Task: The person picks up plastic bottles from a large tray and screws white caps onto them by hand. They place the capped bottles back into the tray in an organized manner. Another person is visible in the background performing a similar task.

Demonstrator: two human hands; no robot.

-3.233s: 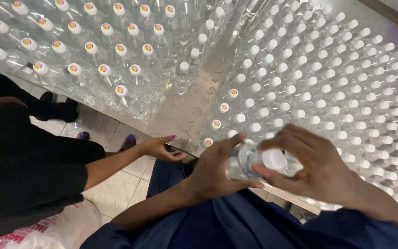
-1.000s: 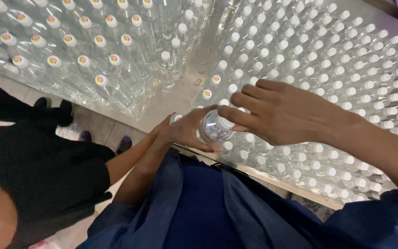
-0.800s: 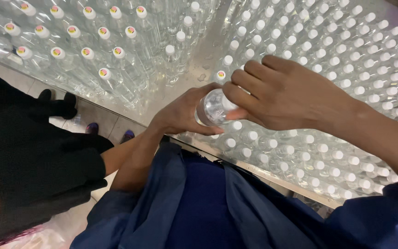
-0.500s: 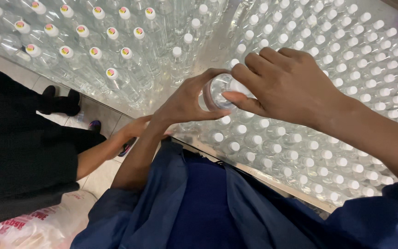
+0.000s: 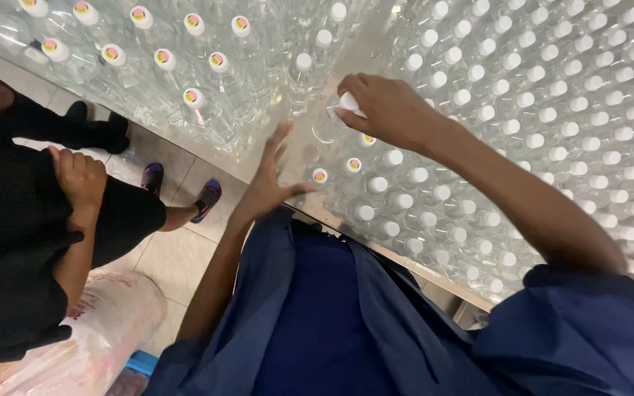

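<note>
Clamping white-capped bottle (image 5: 348, 103), right hand (image 5: 387, 110) at array edge; left hand (image 5: 269, 183) splayed, empty, beside gap.

Gap: I saw a bare metal strip (image 5: 365, 55) between bottle blocks.
Obstacles: capped bottles (image 5: 552, 117) packed tight either side.

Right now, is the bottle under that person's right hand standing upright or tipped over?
Upright. The right hand grips the bottle by its white cap, which points up like the caps around it. The left hand is spread open, off it.
</note>
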